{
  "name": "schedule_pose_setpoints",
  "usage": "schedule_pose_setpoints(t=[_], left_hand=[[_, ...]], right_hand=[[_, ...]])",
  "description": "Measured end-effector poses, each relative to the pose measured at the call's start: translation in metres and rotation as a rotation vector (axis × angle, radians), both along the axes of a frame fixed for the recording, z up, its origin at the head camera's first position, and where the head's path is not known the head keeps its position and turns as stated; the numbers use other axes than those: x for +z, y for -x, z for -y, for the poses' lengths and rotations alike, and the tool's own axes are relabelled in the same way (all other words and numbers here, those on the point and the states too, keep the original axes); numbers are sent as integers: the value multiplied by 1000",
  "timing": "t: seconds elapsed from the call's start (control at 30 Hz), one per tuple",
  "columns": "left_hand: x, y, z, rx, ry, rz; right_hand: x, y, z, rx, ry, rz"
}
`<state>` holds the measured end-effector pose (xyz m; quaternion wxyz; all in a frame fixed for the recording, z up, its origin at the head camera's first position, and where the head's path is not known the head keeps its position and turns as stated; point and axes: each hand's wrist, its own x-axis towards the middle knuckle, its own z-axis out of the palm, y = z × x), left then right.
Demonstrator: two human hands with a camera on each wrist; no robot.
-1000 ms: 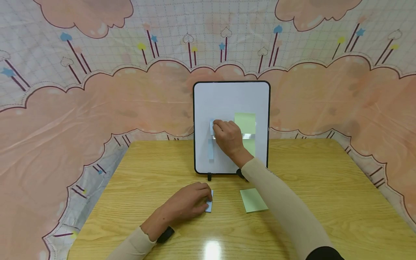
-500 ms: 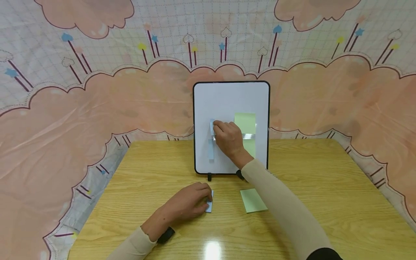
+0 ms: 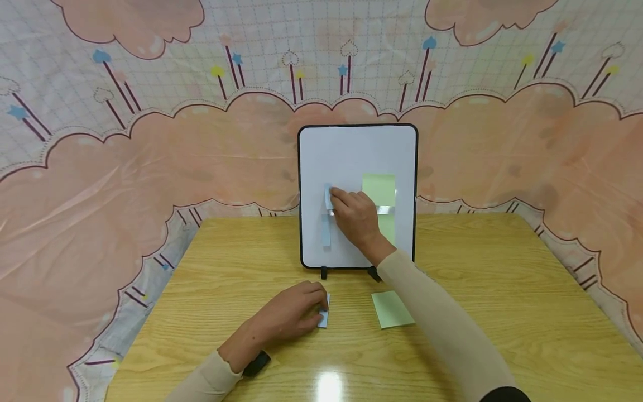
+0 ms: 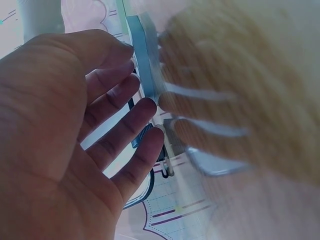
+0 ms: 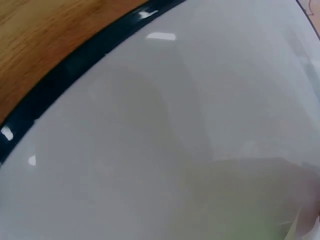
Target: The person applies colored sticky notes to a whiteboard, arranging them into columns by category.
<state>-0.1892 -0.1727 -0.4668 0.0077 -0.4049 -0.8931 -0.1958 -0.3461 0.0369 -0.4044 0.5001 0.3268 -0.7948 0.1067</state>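
Note:
A narrow blue sticky note (image 3: pixel 327 196) is on the upright whiteboard (image 3: pixel 346 151), a little tilted. My right hand (image 3: pixel 355 219) reaches to it with curled fingers, the fingertips pinching its right edge. Below hangs a second blue sticky note (image 3: pixel 326 230). My left hand (image 3: pixel 293 312) rests on the table, its fingertips on a slim blue sticky note pad (image 3: pixel 324 320). In the left wrist view the fingers of that hand (image 4: pixel 95 110) are loosely bent beside the pad (image 4: pixel 144 62). The right wrist view has mostly board surface (image 5: pixel 125 135); the fingertips are hidden there.
Two green sticky notes, an upper one (image 3: pixel 379 190) and a lower one (image 3: pixel 387 226), are on the board's right half. A green sticky note pad (image 3: pixel 390 310) lies on the wooden table (image 3: pixel 241 245), partly behind the right sleeve. A printed cloth (image 3: pixel 226 151) hangs behind.
The right hand has shifted slightly right and down, and more of the upper blue note shows. The left hand has kept its place.

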Motion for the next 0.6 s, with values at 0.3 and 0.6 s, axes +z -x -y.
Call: schedule_pose_setpoints(t=[0.3, 0.6], left_hand=[[-1, 3, -1, 8, 19, 15], [3, 4, -2, -5, 43, 19]], right_hand=[[-3, -1, -4, -4, -58, -7], [-5, -1, -8, 11, -93, 12]])
